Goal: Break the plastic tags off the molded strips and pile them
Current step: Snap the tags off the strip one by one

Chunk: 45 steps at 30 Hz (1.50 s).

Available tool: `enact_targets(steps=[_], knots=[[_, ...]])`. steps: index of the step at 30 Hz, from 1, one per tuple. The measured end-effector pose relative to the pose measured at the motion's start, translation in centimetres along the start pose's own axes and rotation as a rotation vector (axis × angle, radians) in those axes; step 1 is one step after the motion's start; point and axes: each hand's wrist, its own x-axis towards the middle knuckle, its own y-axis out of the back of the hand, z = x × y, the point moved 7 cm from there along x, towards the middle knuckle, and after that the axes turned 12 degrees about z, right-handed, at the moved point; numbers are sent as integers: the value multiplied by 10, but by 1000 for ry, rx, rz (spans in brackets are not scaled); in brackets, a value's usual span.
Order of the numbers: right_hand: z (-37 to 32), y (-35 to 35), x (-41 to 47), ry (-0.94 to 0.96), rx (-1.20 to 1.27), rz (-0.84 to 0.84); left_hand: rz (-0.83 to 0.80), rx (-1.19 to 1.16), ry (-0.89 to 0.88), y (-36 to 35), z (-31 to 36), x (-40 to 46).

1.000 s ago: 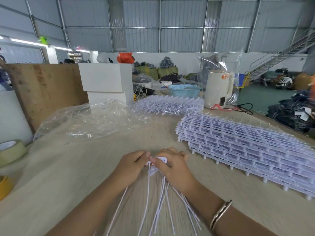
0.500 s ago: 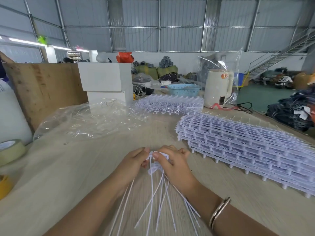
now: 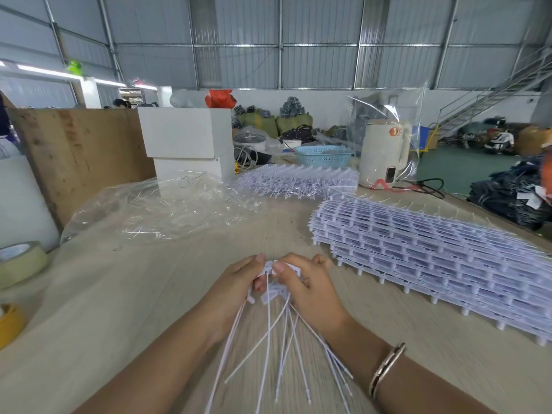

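While your left hand (image 3: 239, 282) and right hand (image 3: 307, 288) pinch the white tags (image 3: 273, 283) near the table's (image 3: 119, 309) front edge, note the change: a second ago the flat tag heads lined up between your thumbs, now they're bunched and twisted, so a break looks underway. Thin stiff tails fan back toward you. Ribbed strips (image 3: 433, 249) stack flat at the right edge; crinkled clear plastic (image 3: 155, 210) lies toward the far left.

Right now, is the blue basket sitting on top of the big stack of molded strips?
No, the blue basket stands farther back beside the white kettle, apart from the stack of molded strips.
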Motion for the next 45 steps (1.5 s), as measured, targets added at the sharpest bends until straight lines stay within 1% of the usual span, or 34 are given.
enact_targets(steps=[2,4,5,6,7,8,10,12,15,17,20,24,26,27,29,30,31,32,34,37,40,43,45], knots=[[4,3,1,-59,66,21,41,-23,78,2,-4,9],[14,5,2,-162,160,34,141,-199,169,19,-5,19],[18,4,2,-209,171,14,168,-278,179,29,-8,23],[22,2,2,-236,125,-20,186,-304,185,39,-12,24],[26,-1,3,-221,12,-58,204,-284,190,46,-13,23],[28,-4,4,-172,-140,-91,237,-186,155,51,-14,21],[32,-9,5,-87,-391,-122,267,48,9,50,-8,17],[38,-8,5,-100,-499,-98,211,192,-77,36,-4,14],[45,-2,5,-164,-553,-45,124,402,-175,22,-9,7],[42,-1,5,-140,-538,-22,104,435,-228,15,-7,3],[29,-2,5,-74,-415,11,95,393,-266,9,-4,1],[25,-11,1,-58,-388,-124,121,265,-321,7,5,-2],[22,-13,0,-42,-348,-181,123,249,-350,7,8,-3],[21,-13,0,-42,-322,-189,124,270,-363,8,9,-3],[20,-11,1,-69,-265,-177,124,441,-374,13,7,1],[21,-9,2,-88,-238,-166,123,540,-359,16,4,3],[22,-8,2,-106,-216,-163,115,576,-322,19,-1,5],[23,-8,2,-132,-197,-166,92,529,-282,20,-4,6],[26,-10,0,-221,-108,-184,61,359,-233,18,-3,4],[27,-11,-2,-305,44,-192,65,251,-218,13,1,2],[21,-9,1,-260,53,-157,67,145,-118,13,-2,4],[18,-5,4,-161,-12,-100,60,-13,2,11,-7,1],[14,-2,5,-137,8,-55,69,-150,103,8,-11,2]])
